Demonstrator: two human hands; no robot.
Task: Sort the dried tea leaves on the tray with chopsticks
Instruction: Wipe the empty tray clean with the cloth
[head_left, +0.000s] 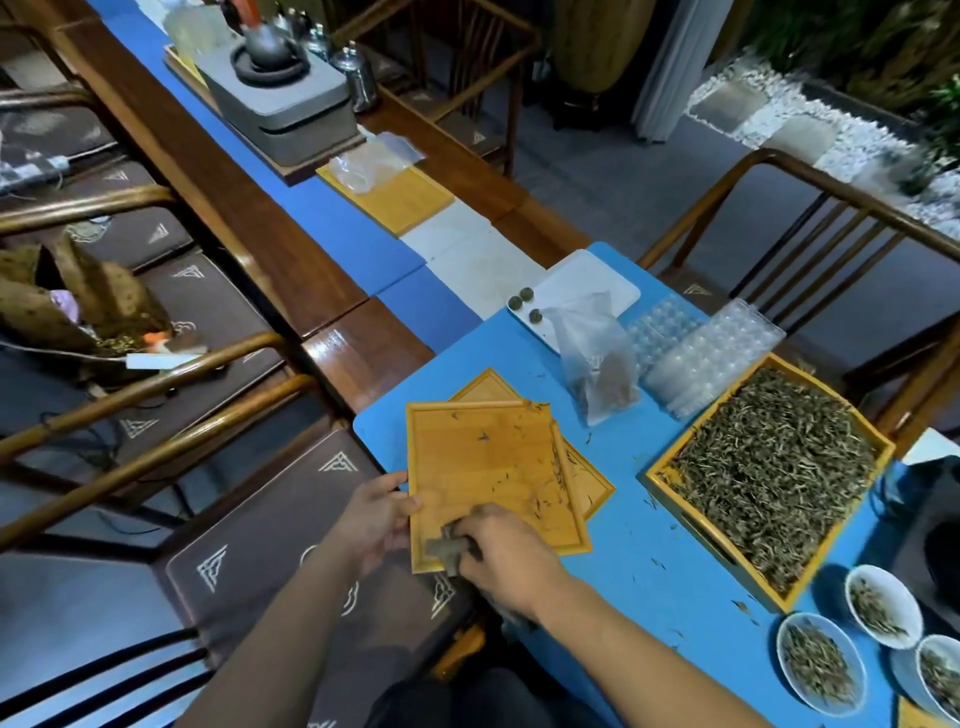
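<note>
Left hand (375, 519): grips near-empty wooden tray (483, 467) edge.
Right hand (501, 553): clutches grey cloth (447, 551) on tray.
Full tray (769, 478): tea leaves, right.

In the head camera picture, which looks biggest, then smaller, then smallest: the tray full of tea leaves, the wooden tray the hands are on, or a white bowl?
1. Tray full of tea leaves
2. Wooden tray, close in size, so unsure
3. White bowl, clearly smallest
</note>
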